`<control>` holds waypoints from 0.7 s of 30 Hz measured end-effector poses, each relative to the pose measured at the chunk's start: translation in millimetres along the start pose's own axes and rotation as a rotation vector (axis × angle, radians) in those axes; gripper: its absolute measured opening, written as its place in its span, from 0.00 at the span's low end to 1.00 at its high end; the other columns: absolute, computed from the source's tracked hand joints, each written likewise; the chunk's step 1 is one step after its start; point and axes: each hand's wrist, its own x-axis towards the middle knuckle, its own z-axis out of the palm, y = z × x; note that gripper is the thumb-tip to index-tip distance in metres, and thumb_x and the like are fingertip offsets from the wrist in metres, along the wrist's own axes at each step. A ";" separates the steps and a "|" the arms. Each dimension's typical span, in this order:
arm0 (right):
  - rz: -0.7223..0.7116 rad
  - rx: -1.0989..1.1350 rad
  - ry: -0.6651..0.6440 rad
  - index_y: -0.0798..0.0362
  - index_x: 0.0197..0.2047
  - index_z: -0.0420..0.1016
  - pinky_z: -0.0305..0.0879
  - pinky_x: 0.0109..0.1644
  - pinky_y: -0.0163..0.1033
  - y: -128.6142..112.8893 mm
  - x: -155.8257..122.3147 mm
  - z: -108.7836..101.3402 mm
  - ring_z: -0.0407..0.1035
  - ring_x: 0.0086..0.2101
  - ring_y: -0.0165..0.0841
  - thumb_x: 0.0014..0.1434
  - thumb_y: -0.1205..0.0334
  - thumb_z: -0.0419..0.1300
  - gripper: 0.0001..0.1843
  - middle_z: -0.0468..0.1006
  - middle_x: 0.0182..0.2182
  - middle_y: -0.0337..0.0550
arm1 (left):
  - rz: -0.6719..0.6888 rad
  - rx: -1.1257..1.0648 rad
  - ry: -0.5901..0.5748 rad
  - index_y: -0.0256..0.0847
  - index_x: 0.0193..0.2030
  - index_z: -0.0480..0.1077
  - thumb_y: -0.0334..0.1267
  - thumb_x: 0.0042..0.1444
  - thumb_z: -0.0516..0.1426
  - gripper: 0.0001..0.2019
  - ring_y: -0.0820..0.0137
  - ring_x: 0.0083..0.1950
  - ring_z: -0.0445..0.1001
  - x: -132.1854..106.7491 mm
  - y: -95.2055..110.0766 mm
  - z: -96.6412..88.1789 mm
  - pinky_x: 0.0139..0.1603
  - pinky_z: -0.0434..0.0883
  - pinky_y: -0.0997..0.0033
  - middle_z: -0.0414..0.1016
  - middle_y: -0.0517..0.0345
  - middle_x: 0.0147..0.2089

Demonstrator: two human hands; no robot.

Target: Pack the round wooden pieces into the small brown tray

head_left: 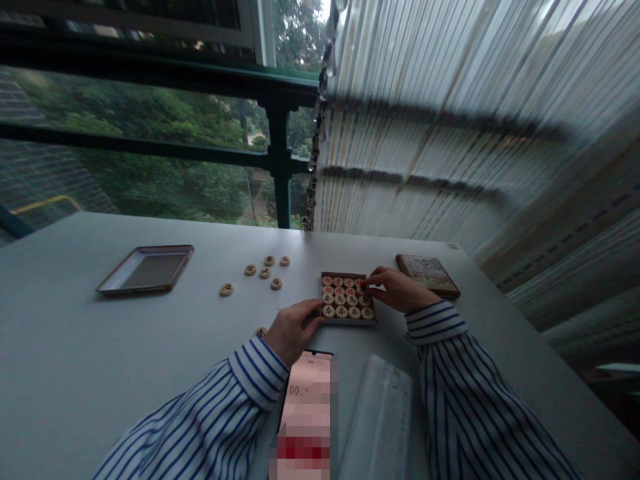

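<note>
A shallow square box on the white table holds rows of round wooden xiangqi pieces with red and black characters. My left hand grips the box's left edge between thumb and fingers. At the upper right of the box, my right hand pinches a xiangqi piece, partly hidden by the fingertips. Several loose xiangqi pieces lie to the left of the box. Another loose piece is partly covered by my left hand and cuff.
An upturned tray-like lid lies at the left. A flat decorated box sits at the right, behind my right hand. Near me are a phone showing a timer and a translucent white case. A window and string curtain border the table.
</note>
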 end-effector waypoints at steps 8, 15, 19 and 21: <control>-0.003 -0.009 -0.007 0.47 0.46 0.72 0.62 0.43 0.38 0.9 0.8 0.5 0.67 0.37 0.34 0.55 0.56 0.53 0.16 0.71 0.38 0.47 | -0.020 -0.001 -0.015 0.38 0.46 0.67 0.34 0.50 0.54 0.15 0.68 0.43 0.73 -0.6 -0.1 0.0 0.46 0.70 0.68 0.75 0.54 0.43; 0.007 -0.006 0.006 0.48 0.46 0.72 0.62 0.43 0.38 -1.1 0.1 -1.2 0.67 0.37 0.34 0.55 0.56 0.53 0.16 0.71 0.38 0.47 | -0.033 -0.009 -0.016 0.38 0.45 0.68 0.33 0.50 0.54 0.14 0.69 0.42 0.73 0.4 3.6 -1.4 0.46 0.70 0.68 0.75 0.53 0.42; 0.006 -0.016 0.000 0.47 0.46 0.72 0.62 0.43 0.38 -2.1 0.0 -1.7 0.67 0.37 0.34 0.55 0.56 0.53 0.16 0.71 0.38 0.47 | -0.025 -0.013 -0.008 0.38 0.45 0.68 0.33 0.50 0.54 0.14 0.68 0.42 0.73 0.3 4.4 -2.0 0.45 0.71 0.67 0.75 0.53 0.42; 0.004 -0.023 0.000 0.47 0.46 0.72 0.62 0.43 0.38 -2.3 -0.4 -2.0 0.67 0.37 0.34 0.55 0.56 0.53 0.16 0.71 0.38 0.47 | -0.018 -0.011 -0.007 0.38 0.45 0.68 0.33 0.50 0.54 0.14 0.68 0.43 0.73 -0.1 3.9 -2.1 0.46 0.70 0.67 0.75 0.53 0.42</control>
